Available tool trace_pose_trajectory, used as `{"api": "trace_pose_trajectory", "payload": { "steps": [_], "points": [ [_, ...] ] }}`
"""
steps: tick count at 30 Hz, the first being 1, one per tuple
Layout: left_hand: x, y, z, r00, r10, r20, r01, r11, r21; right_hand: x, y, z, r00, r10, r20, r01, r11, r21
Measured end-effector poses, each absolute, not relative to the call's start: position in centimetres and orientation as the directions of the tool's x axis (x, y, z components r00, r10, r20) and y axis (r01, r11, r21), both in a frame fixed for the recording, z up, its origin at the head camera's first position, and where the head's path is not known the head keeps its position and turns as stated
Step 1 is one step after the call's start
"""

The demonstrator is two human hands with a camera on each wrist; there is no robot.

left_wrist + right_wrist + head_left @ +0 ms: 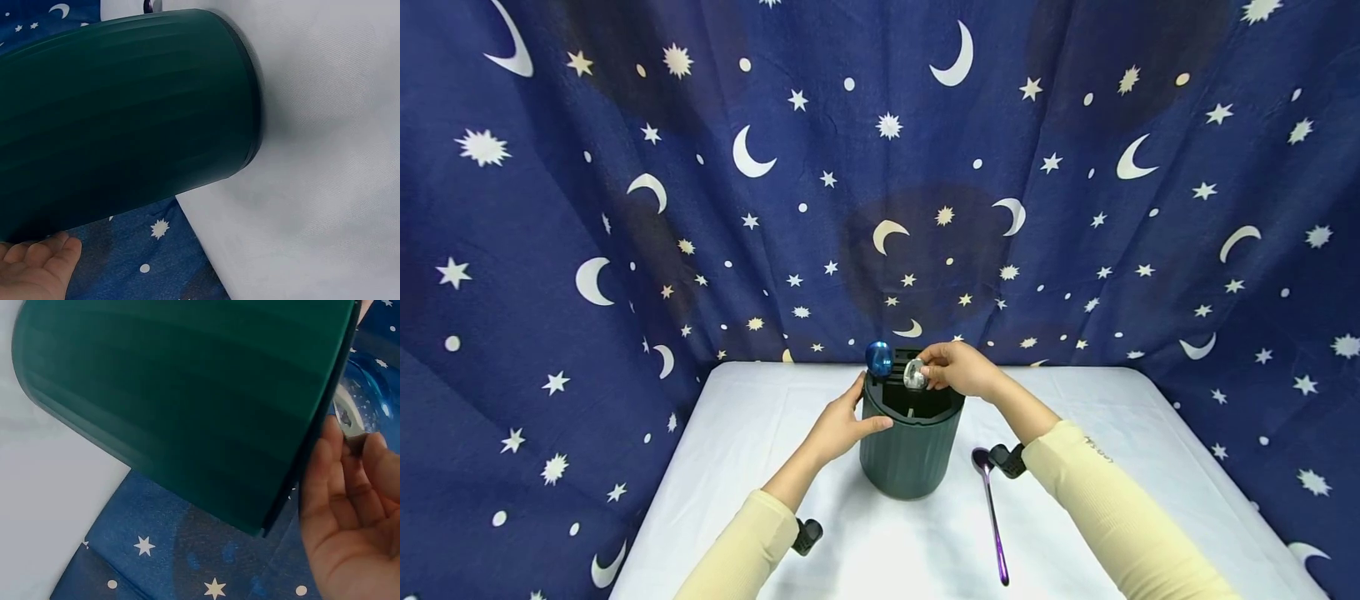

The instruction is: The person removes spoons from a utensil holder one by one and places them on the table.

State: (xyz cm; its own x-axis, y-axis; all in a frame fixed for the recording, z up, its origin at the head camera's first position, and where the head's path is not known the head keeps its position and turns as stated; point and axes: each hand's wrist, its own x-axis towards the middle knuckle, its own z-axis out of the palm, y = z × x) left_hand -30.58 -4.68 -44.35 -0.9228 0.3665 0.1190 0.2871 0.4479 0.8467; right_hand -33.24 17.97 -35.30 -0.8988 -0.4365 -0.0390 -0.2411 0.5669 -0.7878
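My right grip point(958, 370) pinches what seems a silver spoon point(913, 376), partly hidden; my left grip point(841, 427) spreads against the canister point(906, 460). The spoon should be light, stiff, slick: pinch its edge.

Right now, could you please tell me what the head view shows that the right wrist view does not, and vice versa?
Only the head view: the purple spoon and both sleeves.
Only the right wrist view: the palm side of the right hand.
Both: that hand pinching a silver piece, a shiny blue piece, the green container, the tabletop and the starry cloth.
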Motion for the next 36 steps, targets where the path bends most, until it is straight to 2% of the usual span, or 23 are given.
{"api": "trace_pose_trajectory", "payload": {
  "steps": [12,24,36],
  "points": [
    [-30.7,-4.8,-44.3,-0.919,0.368,0.139,0.308,0.452,0.837,-33.4,18.0,-33.3,-0.906,-0.423,-0.002,-0.262,0.566,-0.782],
    [-30.4,-4.6,-44.5,-0.924,0.364,0.114,0.289,0.474,0.832,-32.9,19.6,-30.0,-0.943,-0.323,0.081,-0.263,0.572,-0.777],
    [-30.4,-4.6,-44.6,-0.923,0.365,0.122,0.293,0.461,0.838,-31.9,22.5,-23.8,-0.952,-0.202,0.232,-0.306,0.551,-0.776]
  ]
}}
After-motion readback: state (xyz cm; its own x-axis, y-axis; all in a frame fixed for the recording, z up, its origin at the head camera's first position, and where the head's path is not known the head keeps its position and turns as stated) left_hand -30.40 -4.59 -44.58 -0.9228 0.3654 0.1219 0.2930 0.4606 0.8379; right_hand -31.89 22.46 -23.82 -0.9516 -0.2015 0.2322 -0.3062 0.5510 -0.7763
